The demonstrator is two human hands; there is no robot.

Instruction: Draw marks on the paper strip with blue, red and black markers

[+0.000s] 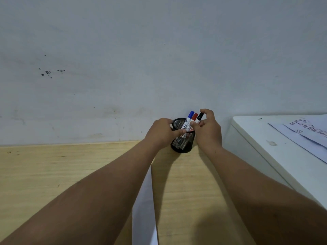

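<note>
Both hands are up at the black mesh pen cup [182, 144], which stands on the wooden desk [53, 174] right against the wall [159, 50]. The left hand [160, 133] wraps the cup's left side, fingers curled round the rim, thumb laid across the front of the mesh. The right hand [208, 129] comes in from the other side, fingers curled, forefinger and thumb pinching the black marker [200, 117] near its cap.

Three markers stand in the cup, caps up, their long axes tilted up and to the right: the blue marker [188, 120] leftmost, the red marker [194, 118] in the middle, the black one on the right, side by side and touching (or very nearly).

The paper strip [145, 206] lies flat on the desk between the forearms, its long axis running from the near edge up toward the cup; its far end slips under the left forearm and its near end is cut off by the frame.

The markers' lower halves are only dimly seen through the mesh. On the right, a white cabinet [256, 138] holds printed sheets [304, 133], their text too blurred to read.
</note>
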